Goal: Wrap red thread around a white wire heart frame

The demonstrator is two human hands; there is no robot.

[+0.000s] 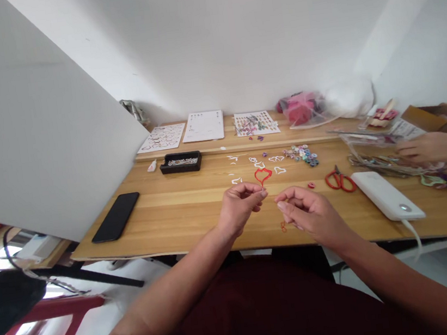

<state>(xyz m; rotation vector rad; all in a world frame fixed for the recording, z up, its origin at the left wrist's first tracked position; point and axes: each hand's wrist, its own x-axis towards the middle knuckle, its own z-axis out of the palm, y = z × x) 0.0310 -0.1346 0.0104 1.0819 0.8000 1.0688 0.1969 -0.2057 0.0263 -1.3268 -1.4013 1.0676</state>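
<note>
Pale walls [231,40] back a wood-grain table [180,211]. At the frame's centre, the left hand [241,204] pinches the stem of a red heart-shaped outline [262,170], its loop upward. Just to the right, the right hand [309,208] hovers, thumb and forefinger close together; whether they grip anything cannot be told. An orange-red loop [283,226] shows just below them. Good handling calls for a light pinch low on the stem, so the outline keeps its curve, with the right fingertips near the stem and clear of the white outlines [280,170] beyond.
</note>
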